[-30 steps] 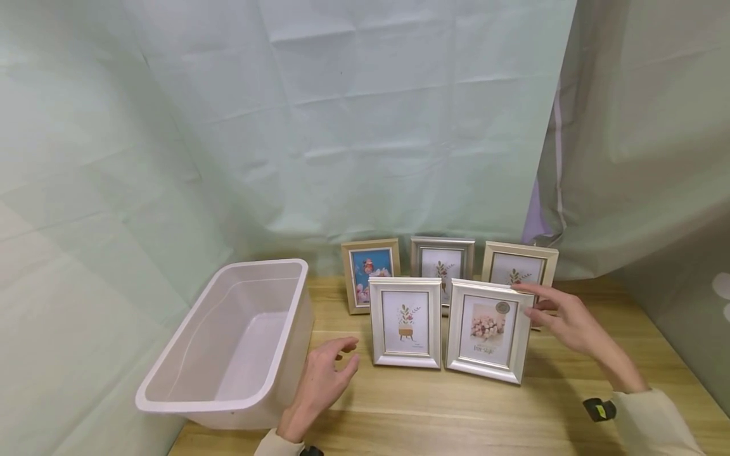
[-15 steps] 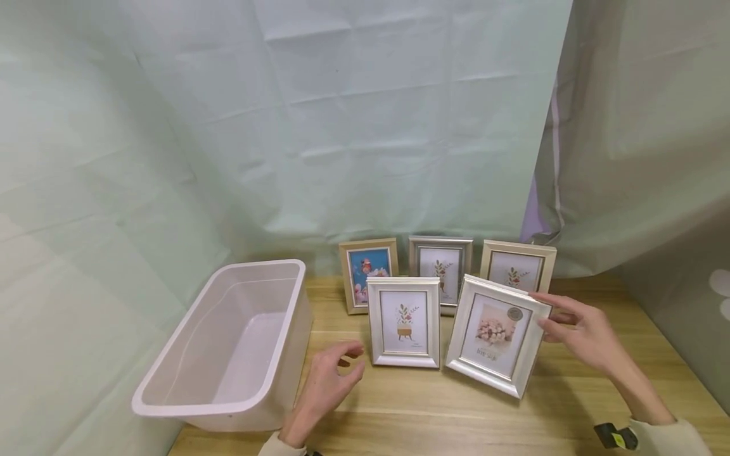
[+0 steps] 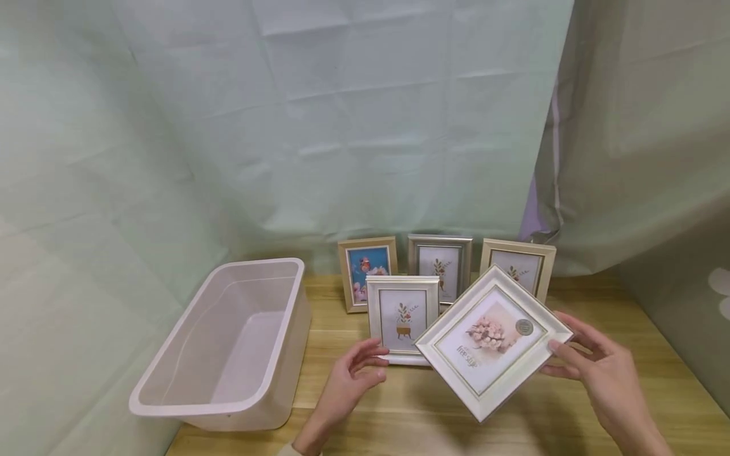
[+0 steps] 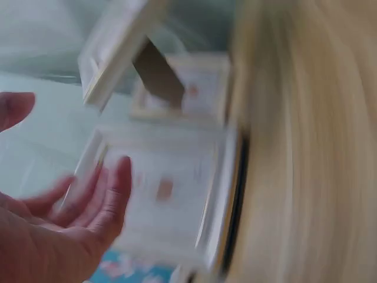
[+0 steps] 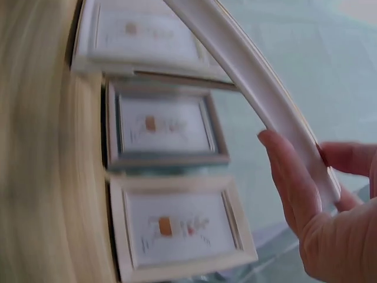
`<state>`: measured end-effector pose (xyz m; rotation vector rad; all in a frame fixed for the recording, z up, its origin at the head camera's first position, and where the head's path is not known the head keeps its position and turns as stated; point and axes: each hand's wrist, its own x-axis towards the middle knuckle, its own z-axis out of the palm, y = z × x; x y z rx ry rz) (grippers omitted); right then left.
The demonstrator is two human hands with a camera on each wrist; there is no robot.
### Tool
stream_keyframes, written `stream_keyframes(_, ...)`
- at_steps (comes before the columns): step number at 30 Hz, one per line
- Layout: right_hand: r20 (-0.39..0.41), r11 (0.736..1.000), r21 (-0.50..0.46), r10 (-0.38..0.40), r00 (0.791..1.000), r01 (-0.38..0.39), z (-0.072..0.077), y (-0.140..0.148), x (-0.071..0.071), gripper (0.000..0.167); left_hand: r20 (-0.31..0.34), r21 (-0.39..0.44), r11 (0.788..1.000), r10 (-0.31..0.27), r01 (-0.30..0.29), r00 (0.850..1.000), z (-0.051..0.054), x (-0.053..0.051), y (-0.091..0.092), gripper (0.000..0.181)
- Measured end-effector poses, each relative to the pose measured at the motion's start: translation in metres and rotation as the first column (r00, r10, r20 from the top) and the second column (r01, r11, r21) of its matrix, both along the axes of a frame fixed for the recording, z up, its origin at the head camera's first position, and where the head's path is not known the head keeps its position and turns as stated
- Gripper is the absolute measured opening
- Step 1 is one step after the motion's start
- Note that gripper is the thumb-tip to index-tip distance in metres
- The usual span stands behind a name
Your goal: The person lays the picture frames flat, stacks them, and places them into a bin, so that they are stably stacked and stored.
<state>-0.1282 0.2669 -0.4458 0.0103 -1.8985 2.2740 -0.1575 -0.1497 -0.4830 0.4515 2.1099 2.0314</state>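
A silver-white picture frame (image 3: 495, 342) with a pink flower print hangs tilted above the table. My right hand (image 3: 607, 370) pinches its right corner, thumb on the front and fingers behind; the right wrist view shows this grip on the frame's edge (image 5: 259, 88). In front of a second white picture frame (image 3: 402, 320) with a potted plant print is my left hand (image 3: 349, 386), fingers loosely bent and holding nothing. The left wrist view, blurred, shows the left hand (image 4: 70, 224) before that standing frame; whether they touch I cannot tell.
Behind stand a gold frame with a blue picture (image 3: 367, 273), a dark silver frame (image 3: 440, 266) and a pale gold frame (image 3: 519, 266). A deep white plastic bin (image 3: 291, 329) sits at the left on the wooden table (image 3: 336, 316). Pale curtains (image 3: 365, 158) hang behind.
My right hand has lifted the flower-print frame off the table, tilting it and bringing it nearer. My left hand has moved right, toward it.
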Motion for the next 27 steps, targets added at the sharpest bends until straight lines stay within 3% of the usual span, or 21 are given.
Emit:
stream_keyframes(2, 0.011, 0.998, -0.057, -0.013, 1.0, 0.014, -0.003, -0.005, 0.006, 0.053, 0.106, 0.132, 0.986, -0.12, 0.105, 0.987, 0.001, 0.003, 0.003, 0.08)
stream_keyframes(5, 0.055, 0.993, -0.12, -0.009, 0.998, 0.016, -0.006, -0.013, 0.014, 0.052, 0.199, 0.261, 0.944, -0.257, 0.202, 0.946, -0.003, 0.006, 0.008, 0.094)
stream_keyframes(9, 0.127, 0.973, -0.231, 0.005, 0.992, 0.025, -0.016, -0.031, 0.022, 0.049, 0.22, 0.342, 0.902, -0.35, 0.264, 0.911, -0.014, 0.009, 0.017, 0.099)
stream_keyframes(13, 0.159, 0.944, -0.329, 0.018, 0.987, 0.036, -0.028, -0.049, 0.029, 0.049, 0.205, 0.399, 0.868, -0.398, 0.295, 0.894, -0.022, 0.01, 0.024, 0.094)
stream_keyframes(15, 0.151, 0.935, -0.352, 0.027, 0.988, 0.028, -0.035, -0.056, 0.032, 0.05, 0.195, 0.41, 0.862, -0.402, 0.298, 0.895, -0.023, 0.011, 0.025, 0.092)
stream_keyframes(19, 0.148, 0.933, -0.358, 0.025, 0.989, 0.03, -0.045, -0.065, 0.036, 0.052, 0.188, 0.405, 0.871, -0.376, 0.277, 0.907, -0.023, 0.012, 0.025, 0.094)
stream_keyframes(23, 0.229, 0.942, -0.326, 0.001, 0.973, 0.076, -0.051, -0.07, 0.04, 0.055, 0.2, 0.384, 0.9, -0.3, 0.207, 0.933, -0.026, 0.015, 0.022, 0.099)
stream_keyframes(27, 0.274, 0.941, -0.325, -0.002, 0.962, 0.095, -0.058, -0.073, 0.042, 0.056, 0.198, 0.3, 0.945, -0.196, 0.131, 0.96, -0.028, 0.019, 0.02, 0.102)
